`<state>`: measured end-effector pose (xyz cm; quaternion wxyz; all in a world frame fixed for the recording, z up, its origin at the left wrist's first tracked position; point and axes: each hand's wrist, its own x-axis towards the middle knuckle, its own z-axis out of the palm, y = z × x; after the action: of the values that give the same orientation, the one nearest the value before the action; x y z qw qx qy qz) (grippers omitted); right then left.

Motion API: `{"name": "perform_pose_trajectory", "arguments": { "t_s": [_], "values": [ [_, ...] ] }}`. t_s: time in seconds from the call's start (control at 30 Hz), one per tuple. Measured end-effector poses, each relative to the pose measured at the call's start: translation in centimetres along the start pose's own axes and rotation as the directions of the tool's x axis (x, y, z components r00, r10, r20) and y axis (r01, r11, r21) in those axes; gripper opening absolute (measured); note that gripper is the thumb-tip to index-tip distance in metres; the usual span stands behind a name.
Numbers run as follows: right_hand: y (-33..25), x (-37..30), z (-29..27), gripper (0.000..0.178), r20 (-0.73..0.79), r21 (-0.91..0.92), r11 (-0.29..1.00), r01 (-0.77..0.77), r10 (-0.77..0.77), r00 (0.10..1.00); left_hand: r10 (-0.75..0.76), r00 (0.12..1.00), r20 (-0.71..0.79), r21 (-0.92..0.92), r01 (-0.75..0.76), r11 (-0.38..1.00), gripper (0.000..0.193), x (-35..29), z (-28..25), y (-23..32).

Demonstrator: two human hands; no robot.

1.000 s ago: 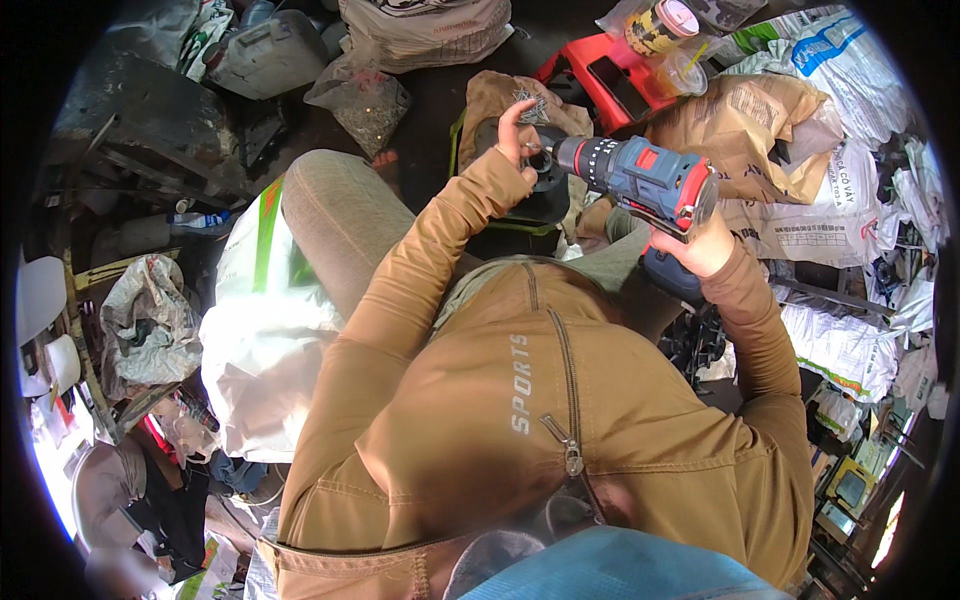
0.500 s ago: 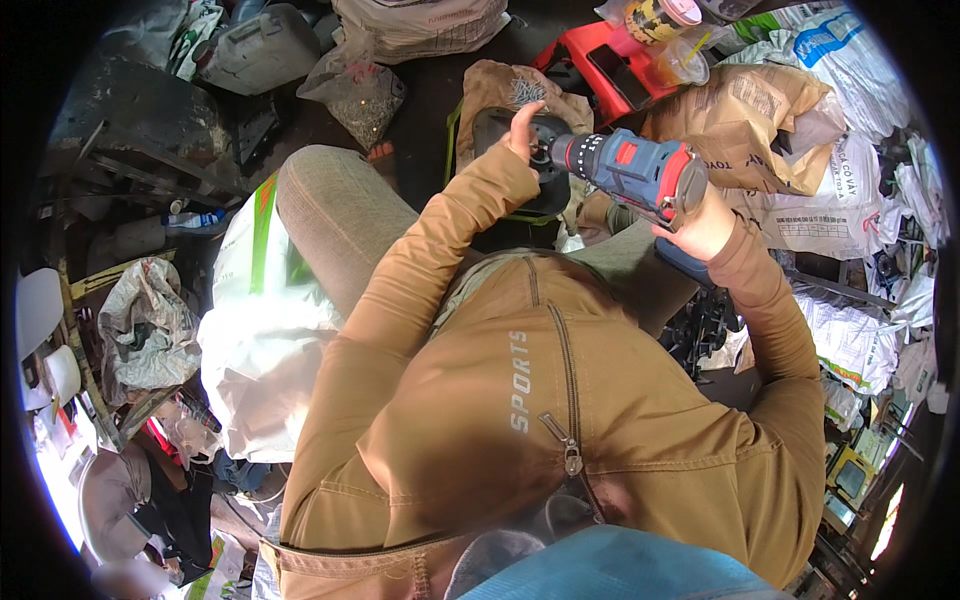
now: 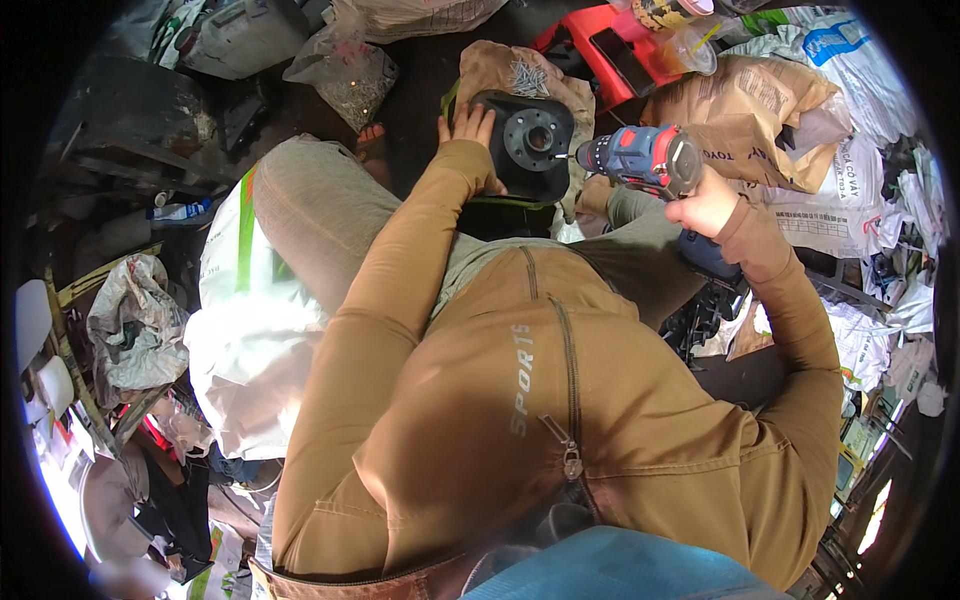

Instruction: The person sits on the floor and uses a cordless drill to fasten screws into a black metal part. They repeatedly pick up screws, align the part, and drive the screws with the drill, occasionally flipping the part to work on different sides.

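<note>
Fingers (image 3: 486, 122) of the left hand (image 3: 468, 140) lie spread and open on the left edge of a black base (image 3: 535, 182), the thumb apart near its lower edge. The right hand (image 3: 708, 205) has its fingers closed round the handle of a blue, red and black drill (image 3: 640, 158). Just right of the left fingers, the base is squarish with rounded corners; on it, a ring (image 3: 518, 130) of small holes circles one bigger hole. The drill's thin bit (image 3: 562, 156) points left at the ring's right side; whether it touches cannot be told. White marks on the drill's collar are too small to read.

Left of the left fingers, dark floor (image 3: 418, 75) runs to a clear bag (image 3: 355, 85) of small bits. Beyond those fingers, small metal pieces (image 3: 528, 78), screws or nails, lie heaped on a crumpled brown sheet (image 3: 483, 65). Up and right of them, a red stool (image 3: 565, 42) carries a phone (image 3: 622, 62). Beyond the right fingers sit a brown paper sack (image 3: 745, 110) with dark lettering and a white sack (image 3: 835, 215) printed with a ruled table. Nearer the body than both hands, pale capitals mark the jacket (image 3: 480, 330).
</note>
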<state>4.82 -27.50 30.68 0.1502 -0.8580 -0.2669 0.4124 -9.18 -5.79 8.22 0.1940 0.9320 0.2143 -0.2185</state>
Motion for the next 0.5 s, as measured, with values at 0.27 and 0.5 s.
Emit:
{"name": "perform_pose_trajectory", "arguments": {
  "t_s": [0.27, 0.5],
  "values": [
    [3.2, 3.4, 0.8, 0.03, 0.041, -0.165, 0.984, 0.072, -0.066, 0.997, 0.16, 0.937, -0.312, -0.242, -0.241, 0.94, 0.134, 3.5, 4.6, 0.7],
    [2.7, 4.8, 1.1, 0.033, 0.086, -0.305, 0.888, 0.345, -0.335, 0.938, 0.206, 0.862, -0.462, -0.22, -0.336, 0.916, 0.117, 5.3, 6.5, 1.1]
  ]
}}
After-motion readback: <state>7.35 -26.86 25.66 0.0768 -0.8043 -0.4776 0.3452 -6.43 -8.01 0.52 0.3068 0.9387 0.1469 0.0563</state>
